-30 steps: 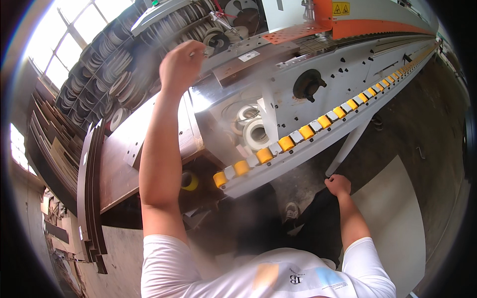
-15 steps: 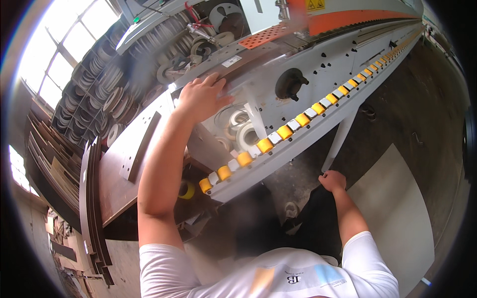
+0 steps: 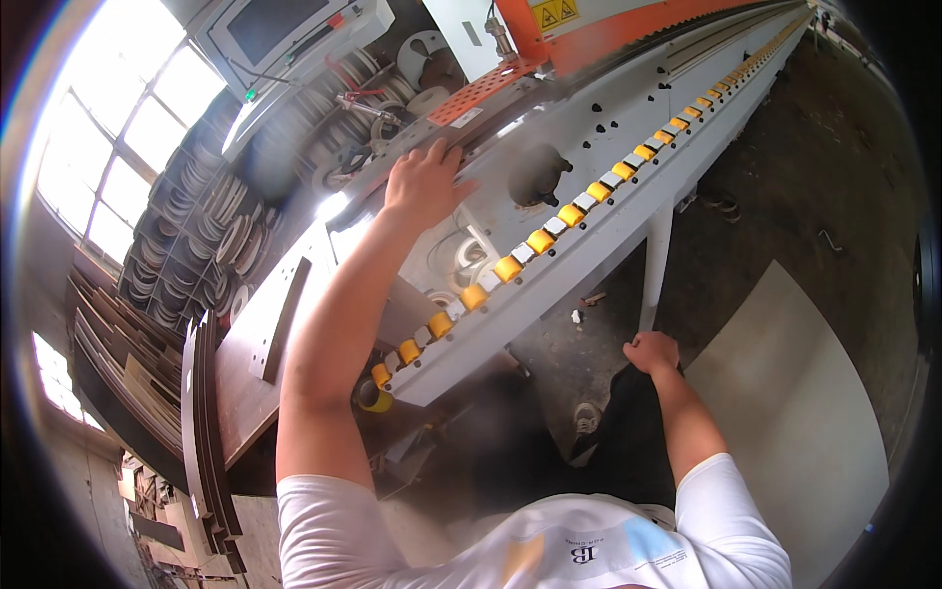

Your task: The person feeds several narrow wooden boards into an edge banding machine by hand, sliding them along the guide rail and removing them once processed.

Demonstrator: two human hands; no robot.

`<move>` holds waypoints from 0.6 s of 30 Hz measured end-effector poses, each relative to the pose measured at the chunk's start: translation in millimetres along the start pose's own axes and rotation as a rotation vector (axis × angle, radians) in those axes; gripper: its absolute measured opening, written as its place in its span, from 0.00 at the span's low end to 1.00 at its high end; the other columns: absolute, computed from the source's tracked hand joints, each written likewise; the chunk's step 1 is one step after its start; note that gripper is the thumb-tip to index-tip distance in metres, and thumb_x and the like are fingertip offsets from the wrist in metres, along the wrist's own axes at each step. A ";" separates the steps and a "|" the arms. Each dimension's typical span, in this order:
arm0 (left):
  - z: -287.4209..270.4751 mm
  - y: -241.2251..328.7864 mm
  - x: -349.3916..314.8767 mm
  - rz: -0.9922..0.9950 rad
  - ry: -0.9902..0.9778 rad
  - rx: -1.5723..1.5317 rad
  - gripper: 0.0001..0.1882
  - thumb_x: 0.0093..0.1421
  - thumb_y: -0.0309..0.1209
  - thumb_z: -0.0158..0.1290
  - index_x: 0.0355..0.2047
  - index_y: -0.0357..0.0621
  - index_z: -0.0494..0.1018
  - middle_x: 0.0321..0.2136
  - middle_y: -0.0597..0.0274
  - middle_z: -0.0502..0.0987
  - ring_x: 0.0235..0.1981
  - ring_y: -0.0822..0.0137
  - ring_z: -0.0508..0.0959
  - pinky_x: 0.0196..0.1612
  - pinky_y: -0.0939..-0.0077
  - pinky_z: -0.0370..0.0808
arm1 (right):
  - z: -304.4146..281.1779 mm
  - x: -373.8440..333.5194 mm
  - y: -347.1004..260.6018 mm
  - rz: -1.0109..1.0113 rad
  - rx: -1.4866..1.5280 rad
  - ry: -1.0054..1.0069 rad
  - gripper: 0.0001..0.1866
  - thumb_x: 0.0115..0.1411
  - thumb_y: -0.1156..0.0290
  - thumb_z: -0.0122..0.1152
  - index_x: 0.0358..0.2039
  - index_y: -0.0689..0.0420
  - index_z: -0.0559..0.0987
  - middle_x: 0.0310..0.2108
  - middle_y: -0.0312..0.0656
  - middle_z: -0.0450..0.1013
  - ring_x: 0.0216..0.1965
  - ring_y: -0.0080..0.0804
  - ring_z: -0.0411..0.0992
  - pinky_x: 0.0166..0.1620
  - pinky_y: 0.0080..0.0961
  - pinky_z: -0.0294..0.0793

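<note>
My left hand (image 3: pixel 427 182) reaches forward with its fingers apart, resting at a long brown strip of board (image 3: pixel 483 131) on the bed of a grey and orange machine. The fingertips touch or nearly touch the strip; contact is hard to make out. Nearest to that hand are an orange perforated plate (image 3: pixel 479 96) and the machine's grey side. My right hand (image 3: pixel 653 350) is closed in a fist beside my dark trouser leg, just below the machine's grey leg (image 3: pixel 655 270). Nothing shows sticking out of it.
A rail of yellow and white rollers (image 3: pixel 540 241) slants along the machine's front. Racked edging rolls (image 3: pixel 182 245) stand at the left, beside stacked brown boards (image 3: pixel 128 363). A brown-topped table (image 3: pixel 245 378) carries a narrow panel (image 3: pixel 282 319). A pale sheet (image 3: pixel 785 422) is at the right.
The machine and its roller rail have shifted left and down in view, and more of the control screen shows. My left hand is slightly farther right; my right fist stays nearly in place.
</note>
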State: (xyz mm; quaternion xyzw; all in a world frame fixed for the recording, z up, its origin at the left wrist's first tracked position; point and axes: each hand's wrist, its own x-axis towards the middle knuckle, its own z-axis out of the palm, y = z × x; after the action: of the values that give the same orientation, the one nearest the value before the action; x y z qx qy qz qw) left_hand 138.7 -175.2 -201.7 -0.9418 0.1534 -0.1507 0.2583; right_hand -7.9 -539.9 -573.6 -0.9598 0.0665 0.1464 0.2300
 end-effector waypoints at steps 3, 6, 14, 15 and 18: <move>-1.3 16.4 25.8 -0.007 -0.008 0.001 0.40 0.74 0.63 0.44 0.74 0.48 0.65 0.74 0.53 0.66 0.66 0.49 0.73 0.69 0.58 0.70 | -3.1 -0.5 0.3 0.007 -0.019 0.011 0.19 0.58 0.48 0.60 0.37 0.45 0.91 0.43 0.41 0.86 0.47 0.47 0.83 0.52 0.44 0.82; 7.1 22.4 40.3 0.005 0.099 -0.066 0.40 0.74 0.61 0.47 0.74 0.48 0.65 0.74 0.53 0.65 0.67 0.49 0.73 0.70 0.58 0.69 | -7.6 -1.1 -4.3 -0.021 -0.027 0.030 0.20 0.58 0.48 0.60 0.37 0.46 0.91 0.43 0.42 0.86 0.47 0.48 0.83 0.52 0.44 0.82; -19.1 9.0 -42.8 0.047 0.079 -0.190 0.30 0.72 0.49 0.54 0.68 0.47 0.71 0.69 0.63 0.72 0.63 0.58 0.76 0.65 0.59 0.73 | -3.0 3.4 -0.1 0.025 0.019 0.032 0.21 0.58 0.48 0.59 0.38 0.47 0.91 0.43 0.45 0.86 0.48 0.51 0.83 0.52 0.47 0.82; -19.7 1.1 -63.0 0.026 0.095 -0.229 0.28 0.72 0.47 0.55 0.66 0.47 0.73 0.67 0.64 0.74 0.61 0.58 0.77 0.64 0.59 0.73 | -0.7 6.0 1.4 0.027 0.019 0.041 0.21 0.58 0.48 0.59 0.38 0.48 0.91 0.43 0.45 0.86 0.48 0.52 0.83 0.52 0.47 0.82; -21.7 -26.2 -130.3 -0.066 0.184 -0.237 0.20 0.70 0.41 0.58 0.59 0.49 0.77 0.59 0.65 0.80 0.58 0.59 0.80 0.61 0.60 0.76 | 7.1 14.6 7.5 0.017 -0.019 0.039 0.21 0.58 0.47 0.61 0.35 0.49 0.90 0.40 0.46 0.85 0.46 0.52 0.83 0.50 0.47 0.81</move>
State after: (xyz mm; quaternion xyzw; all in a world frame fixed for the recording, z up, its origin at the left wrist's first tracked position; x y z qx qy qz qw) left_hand 18.1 -115.5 -196.6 -0.9525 0.1621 -0.2254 0.1250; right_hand 2.7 -544.1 -587.3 -0.9640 0.0780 0.1302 0.2184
